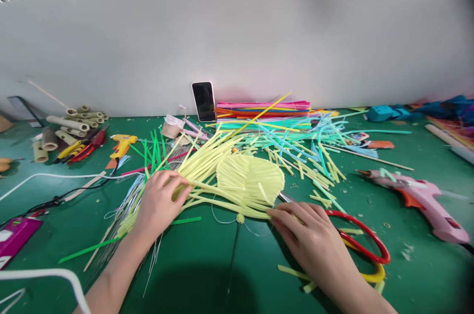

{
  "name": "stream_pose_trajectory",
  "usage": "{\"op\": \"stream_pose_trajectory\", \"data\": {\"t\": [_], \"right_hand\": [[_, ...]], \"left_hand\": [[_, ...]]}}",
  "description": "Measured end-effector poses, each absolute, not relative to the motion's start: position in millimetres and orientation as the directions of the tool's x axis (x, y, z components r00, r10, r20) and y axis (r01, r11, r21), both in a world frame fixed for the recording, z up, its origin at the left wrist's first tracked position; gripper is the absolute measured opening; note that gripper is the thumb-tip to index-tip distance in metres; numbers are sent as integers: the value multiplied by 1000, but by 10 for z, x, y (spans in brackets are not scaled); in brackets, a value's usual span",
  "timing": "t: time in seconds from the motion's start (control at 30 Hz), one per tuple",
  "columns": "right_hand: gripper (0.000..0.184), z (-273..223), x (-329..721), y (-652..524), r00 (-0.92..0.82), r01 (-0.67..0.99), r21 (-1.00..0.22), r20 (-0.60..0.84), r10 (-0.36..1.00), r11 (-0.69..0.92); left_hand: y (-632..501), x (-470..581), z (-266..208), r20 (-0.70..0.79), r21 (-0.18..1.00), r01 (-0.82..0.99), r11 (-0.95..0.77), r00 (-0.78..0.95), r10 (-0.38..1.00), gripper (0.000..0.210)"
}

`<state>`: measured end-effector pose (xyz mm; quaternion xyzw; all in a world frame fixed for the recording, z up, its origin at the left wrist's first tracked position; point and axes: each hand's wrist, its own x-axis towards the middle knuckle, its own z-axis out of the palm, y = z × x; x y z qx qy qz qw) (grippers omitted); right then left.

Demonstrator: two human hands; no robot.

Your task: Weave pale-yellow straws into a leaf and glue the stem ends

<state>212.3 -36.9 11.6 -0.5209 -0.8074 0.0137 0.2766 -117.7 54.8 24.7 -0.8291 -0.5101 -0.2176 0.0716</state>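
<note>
A leaf-shaped piece (248,180) made of pale yellow pipe cleaners lies flat on the green table in front of me. To its left is a bundle of loose pale yellow pipe cleaners (207,156). My left hand (163,200) is closed over that bundle, thumb and fingers pinching pale yellow pipe cleaners that run toward the leaf. At the leaf's lower right, my right hand (307,230) pinches the end of pale yellow pipe cleaners stretched along its lower edge. Scissors with red and yellow handles (365,235) lie partly hidden under my right hand. A small yellow ball (240,218) sits below the leaf.
A phone (203,101) leans on the grey partition beside stacked colored pipe cleaners (262,112). Pink (425,200) and yellow (124,146) glue guns lie right and left. Pliers (89,145), bamboo tubes (76,126), thin wires and a purple power strip (20,235) are at left.
</note>
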Motion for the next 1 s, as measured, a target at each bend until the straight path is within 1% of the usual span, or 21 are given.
{"op": "stream_pose_trajectory", "data": {"t": [0.13, 0.3, 0.5, 0.6, 0.7, 0.73, 0.87, 0.93, 1.0], "right_hand": [[21, 108, 2116, -363, -314, 831, -310, 423, 850, 462], [17, 79, 2163, -336, -312, 857, -262, 421, 852, 443], [21, 78, 2404, -263, -324, 874, -212, 417, 849, 437], [20, 62, 2583, -226, -308, 890, -198, 403, 862, 410], [18, 70, 2672, -211, -299, 891, -212, 392, 870, 401], [18, 85, 2668, -213, -302, 888, -214, 394, 868, 406], [29, 173, 2545, -249, -324, 876, -200, 431, 842, 439], [32, 204, 2473, -272, -340, 860, -204, 454, 823, 468], [31, 212, 2425, -290, -360, 838, -217, 469, 807, 500]], "left_hand": [[566, -1201, 200, 377, 116, 869, -481, 409, 831, 25], [569, -1195, 174, 390, 134, 877, -460, 380, 838, 19], [570, -1200, 183, 428, 129, 879, -459, 369, 825, 18], [565, -1198, 185, 428, 103, 878, -468, 386, 817, 21], [552, -1171, 196, 424, 50, 856, -514, 448, 787, 35], [548, -1157, 202, 426, 34, 847, -531, 468, 774, 35], [537, -1107, 238, 487, 19, 825, -565, 486, 726, 8], [533, -1094, 258, 527, 31, 821, -570, 471, 707, 4], [527, -1089, 280, 561, 45, 818, -573, 454, 692, 4]]}}
